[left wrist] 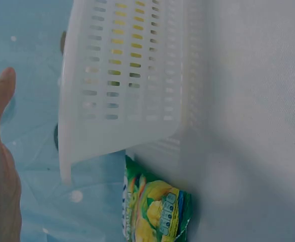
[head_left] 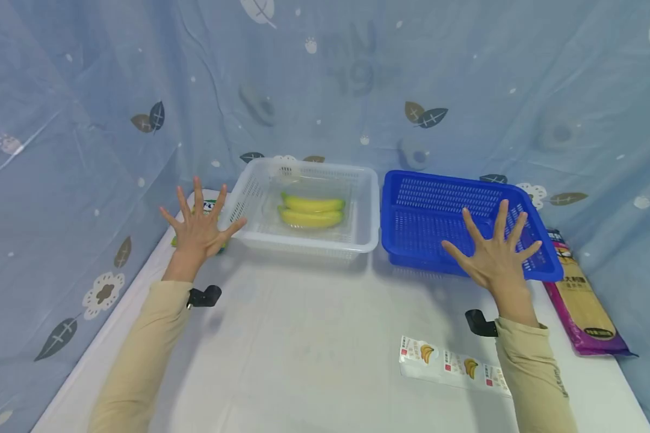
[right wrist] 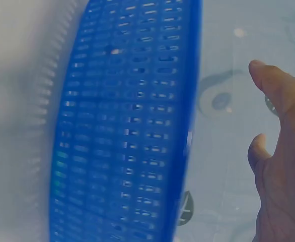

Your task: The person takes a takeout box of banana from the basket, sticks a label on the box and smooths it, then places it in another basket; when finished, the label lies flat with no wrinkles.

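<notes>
My left hand (head_left: 197,231) is spread wide with straight fingers, holding nothing, at the left end of a white plastic basket (head_left: 303,242). Two bananas (head_left: 311,211) lie in that basket in a clear package. Partly hidden behind the left hand is a green and yellow packet (left wrist: 157,209), plainer in the left wrist view. Over the near right part of a blue plastic basket (head_left: 422,261), my right hand (head_left: 495,261) is also spread, fingers apart and nothing held. The blue basket holds nothing that shows.
A purple and yellow food packet (head_left: 585,294) lies right of the blue basket. A strip of banana-printed labels (head_left: 449,365) lies on the white table (head_left: 303,349), its right end under the right sleeve. Blue patterned cloth (head_left: 325,78) hangs around the back and sides.
</notes>
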`<state>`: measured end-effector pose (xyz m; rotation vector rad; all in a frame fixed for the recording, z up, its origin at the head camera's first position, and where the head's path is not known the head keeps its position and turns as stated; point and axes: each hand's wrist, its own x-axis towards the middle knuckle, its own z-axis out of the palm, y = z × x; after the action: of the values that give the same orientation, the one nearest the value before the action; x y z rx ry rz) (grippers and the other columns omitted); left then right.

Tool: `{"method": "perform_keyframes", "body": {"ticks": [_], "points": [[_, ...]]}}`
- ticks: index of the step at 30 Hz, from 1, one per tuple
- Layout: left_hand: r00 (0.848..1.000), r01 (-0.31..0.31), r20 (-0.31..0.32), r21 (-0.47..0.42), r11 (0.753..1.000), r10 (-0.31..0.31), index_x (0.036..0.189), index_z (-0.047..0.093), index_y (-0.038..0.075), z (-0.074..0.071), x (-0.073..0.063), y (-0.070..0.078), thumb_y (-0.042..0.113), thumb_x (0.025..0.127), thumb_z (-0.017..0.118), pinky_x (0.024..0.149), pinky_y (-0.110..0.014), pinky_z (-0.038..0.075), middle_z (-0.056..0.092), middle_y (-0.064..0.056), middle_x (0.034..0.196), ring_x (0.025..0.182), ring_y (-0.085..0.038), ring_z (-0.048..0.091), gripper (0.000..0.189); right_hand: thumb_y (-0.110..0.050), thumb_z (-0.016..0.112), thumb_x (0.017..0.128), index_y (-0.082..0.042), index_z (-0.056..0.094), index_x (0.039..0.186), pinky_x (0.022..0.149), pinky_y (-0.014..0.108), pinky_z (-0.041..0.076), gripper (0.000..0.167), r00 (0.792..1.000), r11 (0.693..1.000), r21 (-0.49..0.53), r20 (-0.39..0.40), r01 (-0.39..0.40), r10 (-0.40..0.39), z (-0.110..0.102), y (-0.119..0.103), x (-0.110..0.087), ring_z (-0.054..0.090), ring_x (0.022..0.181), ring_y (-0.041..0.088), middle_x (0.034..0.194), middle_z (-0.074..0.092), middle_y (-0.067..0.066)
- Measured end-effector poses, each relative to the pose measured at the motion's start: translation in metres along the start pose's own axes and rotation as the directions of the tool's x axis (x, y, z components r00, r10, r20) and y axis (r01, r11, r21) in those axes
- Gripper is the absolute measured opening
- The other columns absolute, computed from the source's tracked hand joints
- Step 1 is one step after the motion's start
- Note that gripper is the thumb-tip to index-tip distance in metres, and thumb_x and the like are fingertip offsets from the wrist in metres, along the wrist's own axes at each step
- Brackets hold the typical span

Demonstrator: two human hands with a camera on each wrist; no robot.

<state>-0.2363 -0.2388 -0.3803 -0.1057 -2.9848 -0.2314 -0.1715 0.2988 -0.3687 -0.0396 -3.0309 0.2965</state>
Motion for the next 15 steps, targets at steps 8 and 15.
{"method": "perform_keyframes", "body": {"ticks": [8,15], "points": [[1.0,-0.02,-0.004,-0.013,1.0,0.02,0.15,-0.014,0.038,0.001,0.001,-0.001,0.077,0.087,0.031,0.092,-0.077,-0.02,-0.044,-0.002,0.146,0.129,-0.036,-0.041,0.086,-0.074,0.033,0.088,-0.032,-0.003,0.153,0.084,0.085,-0.013,0.086,0.999,0.999,-0.002,-0.014,0.032,-0.032,-0.011,-0.002,0.007,-0.04,0.128,0.044,0.145,-0.046,0.007],[0.994,-0.02,0.105,-0.057,0.998,0.026,0.151,-0.013,0.033,-0.008,0.008,-0.005,0.078,0.086,0.029,0.092,-0.077,-0.021,-0.042,-0.008,0.147,0.128,-0.038,-0.042,0.089,-0.074,0.032,0.088,-0.031,-0.001,0.154,0.085,0.085,-0.012,0.085,0.999,0.999,0.002,-0.017,0.04,-0.04,-0.014,-0.007,0.012,-0.04,0.129,0.042,0.145,-0.046,0.007]]}}
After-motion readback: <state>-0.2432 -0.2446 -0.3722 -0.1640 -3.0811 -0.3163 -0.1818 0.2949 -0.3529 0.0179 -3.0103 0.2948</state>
